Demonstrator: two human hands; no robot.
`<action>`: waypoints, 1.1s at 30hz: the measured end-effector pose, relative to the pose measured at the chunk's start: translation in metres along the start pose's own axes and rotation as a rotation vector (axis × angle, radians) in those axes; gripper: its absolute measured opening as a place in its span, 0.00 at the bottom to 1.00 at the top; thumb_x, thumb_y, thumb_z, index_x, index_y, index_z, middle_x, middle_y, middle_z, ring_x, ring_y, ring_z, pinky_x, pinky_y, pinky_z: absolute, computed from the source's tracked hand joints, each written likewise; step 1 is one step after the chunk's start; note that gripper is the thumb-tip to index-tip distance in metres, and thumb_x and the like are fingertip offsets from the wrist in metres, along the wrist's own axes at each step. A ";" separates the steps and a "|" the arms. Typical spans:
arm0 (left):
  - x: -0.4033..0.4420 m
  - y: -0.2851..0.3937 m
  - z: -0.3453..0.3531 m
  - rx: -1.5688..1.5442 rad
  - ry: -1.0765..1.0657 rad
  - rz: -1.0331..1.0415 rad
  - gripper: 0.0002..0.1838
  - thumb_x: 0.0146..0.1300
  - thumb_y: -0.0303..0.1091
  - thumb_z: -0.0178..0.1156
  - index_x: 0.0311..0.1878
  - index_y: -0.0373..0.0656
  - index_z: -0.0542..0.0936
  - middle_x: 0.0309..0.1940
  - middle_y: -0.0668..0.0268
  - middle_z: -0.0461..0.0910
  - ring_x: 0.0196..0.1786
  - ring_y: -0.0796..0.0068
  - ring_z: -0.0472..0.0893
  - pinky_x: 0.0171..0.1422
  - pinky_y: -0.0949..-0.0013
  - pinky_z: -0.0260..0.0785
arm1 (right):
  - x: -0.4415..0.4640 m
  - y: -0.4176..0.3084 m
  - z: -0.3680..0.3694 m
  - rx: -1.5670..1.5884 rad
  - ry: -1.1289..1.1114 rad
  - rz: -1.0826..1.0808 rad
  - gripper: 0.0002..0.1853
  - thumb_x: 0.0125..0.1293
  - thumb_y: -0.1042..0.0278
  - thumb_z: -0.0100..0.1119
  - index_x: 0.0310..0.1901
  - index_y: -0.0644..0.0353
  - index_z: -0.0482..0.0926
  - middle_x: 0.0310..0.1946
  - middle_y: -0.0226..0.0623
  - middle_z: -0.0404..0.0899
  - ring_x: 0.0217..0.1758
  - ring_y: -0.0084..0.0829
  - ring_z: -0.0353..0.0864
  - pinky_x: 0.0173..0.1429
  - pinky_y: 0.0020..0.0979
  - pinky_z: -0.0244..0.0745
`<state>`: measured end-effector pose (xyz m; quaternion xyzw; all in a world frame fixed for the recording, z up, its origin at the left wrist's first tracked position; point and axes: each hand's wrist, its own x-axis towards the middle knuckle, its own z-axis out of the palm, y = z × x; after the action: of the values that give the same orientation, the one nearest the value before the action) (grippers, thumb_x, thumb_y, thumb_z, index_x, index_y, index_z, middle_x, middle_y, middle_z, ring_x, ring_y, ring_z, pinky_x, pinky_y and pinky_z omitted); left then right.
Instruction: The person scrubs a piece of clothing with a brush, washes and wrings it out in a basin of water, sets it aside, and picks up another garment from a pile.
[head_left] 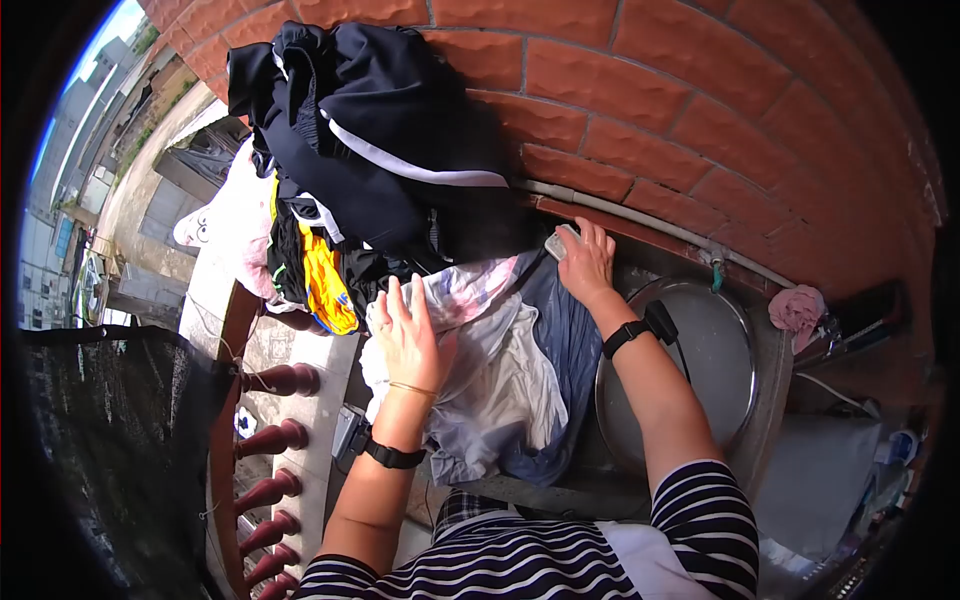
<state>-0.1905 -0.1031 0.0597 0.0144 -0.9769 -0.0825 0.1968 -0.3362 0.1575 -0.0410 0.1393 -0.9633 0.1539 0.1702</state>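
Blue print (343, 298), unreadable, near left hand (408, 335)

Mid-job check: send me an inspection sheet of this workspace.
Surface: grey worktop carries laundry and a round metal basin.
Job's things: pale laundry rumpled beside blue-grey cloth; small pale bar, identity unclear.
Clutter: dark clothes heaped near the wall; yellow garment; crumpled pink cloth.
Hands: left hand spread at the pale laundry, contact pressure unclear; right hand grips the bar.
Cables: thin dark cable near the right wrist.
Surroundings: brick wall; reddish balusters.
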 end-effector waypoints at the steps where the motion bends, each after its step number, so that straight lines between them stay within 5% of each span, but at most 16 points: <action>1: 0.005 -0.020 0.018 0.099 0.008 -0.038 0.29 0.47 0.37 0.72 0.55 0.40 0.79 0.53 0.51 0.77 0.55 0.49 0.75 0.63 0.53 0.68 | 0.000 -0.010 -0.011 0.036 -0.116 -0.023 0.32 0.52 0.77 0.62 0.62 0.46 0.77 0.63 0.42 0.70 0.65 0.45 0.68 0.65 0.45 0.62; 3: 0.014 -0.038 0.034 0.020 -0.279 -0.090 0.24 0.47 0.38 0.74 0.48 0.39 0.82 0.43 0.54 0.80 0.49 0.51 0.78 0.57 0.52 0.71 | -0.010 -0.017 -0.004 0.146 -0.273 -0.089 0.30 0.54 0.73 0.65 0.61 0.40 0.78 0.66 0.42 0.68 0.68 0.45 0.66 0.67 0.45 0.61; 4: 0.019 -0.037 0.036 -0.067 -0.189 0.023 0.17 0.47 0.34 0.73 0.39 0.37 0.82 0.33 0.56 0.80 0.41 0.53 0.80 0.48 0.55 0.72 | -0.020 -0.018 0.000 0.156 -0.280 -0.058 0.28 0.54 0.69 0.68 0.59 0.38 0.79 0.67 0.42 0.67 0.70 0.45 0.64 0.68 0.47 0.59; 5: 0.016 -0.032 0.037 -0.065 -0.193 0.050 0.17 0.47 0.34 0.73 0.39 0.37 0.82 0.33 0.56 0.80 0.41 0.53 0.80 0.48 0.55 0.72 | -0.030 -0.018 0.005 0.170 -0.290 -0.024 0.26 0.55 0.66 0.70 0.57 0.36 0.80 0.69 0.42 0.66 0.72 0.45 0.62 0.69 0.49 0.58; 8: 0.018 0.034 -0.022 -0.741 -0.224 0.155 0.12 0.48 0.25 0.71 0.35 0.35 0.79 0.29 0.55 0.76 0.35 0.54 0.75 0.38 0.60 0.67 | -0.059 -0.009 0.033 0.142 -0.237 0.082 0.19 0.60 0.58 0.66 0.54 0.39 0.83 0.69 0.38 0.68 0.75 0.48 0.57 0.72 0.51 0.54; 11: 0.015 0.083 -0.077 -0.978 -0.251 0.190 0.10 0.52 0.24 0.70 0.33 0.35 0.76 0.27 0.60 0.73 0.33 0.63 0.72 0.39 0.68 0.64 | -0.071 -0.023 -0.005 0.330 -0.080 0.210 0.19 0.59 0.61 0.64 0.53 0.48 0.82 0.66 0.32 0.72 0.73 0.50 0.61 0.71 0.54 0.55; 15: 0.012 0.091 -0.106 -1.486 -0.296 -0.026 0.09 0.59 0.25 0.67 0.34 0.36 0.74 0.34 0.67 0.72 0.38 0.76 0.70 0.46 0.74 0.61 | -0.081 0.008 -0.011 0.418 0.025 0.327 0.18 0.58 0.64 0.65 0.51 0.50 0.76 0.64 0.35 0.75 0.73 0.52 0.63 0.69 0.57 0.60; 17: 0.012 0.096 -0.110 -1.764 -0.243 -0.067 0.09 0.60 0.26 0.67 0.34 0.36 0.74 0.34 0.67 0.72 0.38 0.77 0.70 0.47 0.75 0.61 | -0.076 0.028 -0.015 0.454 -0.038 0.447 0.18 0.59 0.59 0.64 0.50 0.50 0.75 0.65 0.36 0.74 0.73 0.52 0.62 0.70 0.57 0.58; 18: 0.014 0.095 -0.111 -1.816 -0.302 -0.025 0.10 0.60 0.28 0.68 0.34 0.37 0.75 0.35 0.68 0.72 0.40 0.77 0.70 0.48 0.75 0.61 | -0.071 0.035 -0.019 0.534 -0.069 0.471 0.20 0.62 0.49 0.61 0.53 0.45 0.78 0.69 0.38 0.69 0.75 0.51 0.58 0.72 0.57 0.56; 20: 0.019 0.094 -0.094 -1.750 -0.439 -0.086 0.10 0.61 0.30 0.67 0.35 0.37 0.76 0.35 0.69 0.71 0.41 0.77 0.70 0.49 0.75 0.61 | -0.074 0.033 -0.022 0.625 -0.106 0.500 0.23 0.64 0.39 0.58 0.55 0.40 0.80 0.74 0.39 0.64 0.77 0.51 0.54 0.74 0.56 0.53; 22: 0.016 0.088 -0.044 -1.466 -0.563 -0.231 0.10 0.62 0.34 0.67 0.36 0.38 0.78 0.37 0.67 0.73 0.42 0.73 0.71 0.50 0.71 0.63 | -0.076 0.016 -0.038 0.406 -0.458 0.460 0.22 0.65 0.34 0.56 0.49 0.37 0.86 0.79 0.36 0.53 0.81 0.49 0.46 0.75 0.55 0.50; 23: 0.008 0.082 0.000 -1.247 -0.559 -0.304 0.10 0.62 0.36 0.67 0.37 0.39 0.80 0.39 0.65 0.74 0.43 0.69 0.73 0.51 0.67 0.65 | -0.084 0.010 -0.030 0.355 -0.505 0.409 0.21 0.64 0.35 0.57 0.38 0.43 0.88 0.81 0.33 0.47 0.82 0.48 0.41 0.75 0.55 0.47; 25: -0.015 0.058 0.067 -0.460 -0.277 0.241 0.15 0.61 0.36 0.64 0.50 0.44 0.78 0.45 0.55 0.78 0.51 0.57 0.76 0.56 0.59 0.69 | -0.111 0.007 0.004 0.310 -0.377 0.290 0.20 0.63 0.37 0.60 0.35 0.44 0.87 0.80 0.33 0.50 0.81 0.49 0.43 0.74 0.57 0.49; 28: -0.036 0.059 0.106 -0.615 -0.471 -0.034 0.24 0.58 0.38 0.62 0.59 0.44 0.77 0.56 0.46 0.77 0.61 0.42 0.73 0.70 0.52 0.62 | -0.127 -0.006 0.014 0.352 -0.065 0.452 0.20 0.62 0.41 0.63 0.29 0.50 0.85 0.73 0.36 0.63 0.73 0.49 0.58 0.69 0.59 0.55; 32: -0.063 0.073 0.132 -0.824 -0.564 -0.093 0.24 0.77 0.45 0.43 0.64 0.39 0.76 0.61 0.49 0.77 0.65 0.50 0.73 0.72 0.59 0.61 | -0.155 -0.027 0.004 0.522 -0.005 0.551 0.23 0.66 0.45 0.63 0.24 0.57 0.82 0.58 0.44 0.77 0.58 0.50 0.74 0.61 0.50 0.66; 33: -0.072 0.090 0.108 -0.957 -0.623 -0.338 0.23 0.74 0.43 0.48 0.63 0.38 0.76 0.59 0.47 0.77 0.64 0.47 0.73 0.71 0.56 0.61 | -0.163 -0.038 -0.013 0.782 0.023 0.550 0.25 0.66 0.46 0.63 0.21 0.60 0.78 0.47 0.48 0.79 0.51 0.51 0.78 0.54 0.47 0.69</action>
<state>-0.1656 0.0069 -0.0510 0.0545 -0.8271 -0.5439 -0.1304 -0.1734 0.1627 -0.0800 -0.0690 -0.8322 0.5459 0.0685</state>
